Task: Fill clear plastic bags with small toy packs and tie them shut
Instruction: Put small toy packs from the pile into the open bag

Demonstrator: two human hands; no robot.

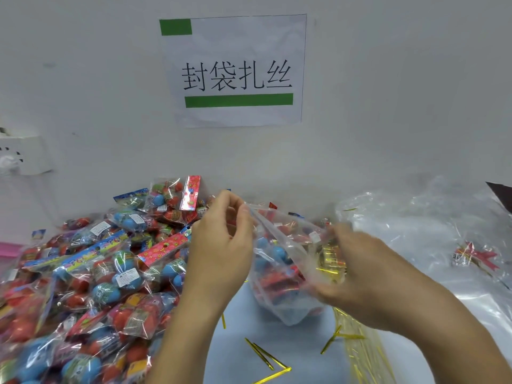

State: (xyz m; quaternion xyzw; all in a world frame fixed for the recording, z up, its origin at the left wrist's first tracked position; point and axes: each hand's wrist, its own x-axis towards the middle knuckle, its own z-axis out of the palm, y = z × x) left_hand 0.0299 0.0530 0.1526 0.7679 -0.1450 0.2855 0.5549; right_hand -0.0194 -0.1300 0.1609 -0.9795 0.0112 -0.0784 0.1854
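A clear plastic bag (279, 261), already filled with small red and blue toy packs, stands on the pale blue bench (235, 353) in the middle of the scene, between the two hands. The left hand (221, 245) is raised at the bag's far left corner, its thumb and fingers (243, 214) pinched together on the top edge of the film and pulling it up. The right hand (357, 273) lies against the bag's right side, its fingers curled round the bunched plastic near the mouth; motion blur hides exactly how they lie.

To the left, a large heap of small toy packs in clear wrappers with red and blue header cards (91, 273) covers the bench up to the wall. Loose gold twist ties (266, 356) lie on the near bench just below the bag. A stack of empty clear plastic bags (432, 231) spreads across the right side. On the white wall behind hangs a paper sign with green bars and black characters (235, 70).
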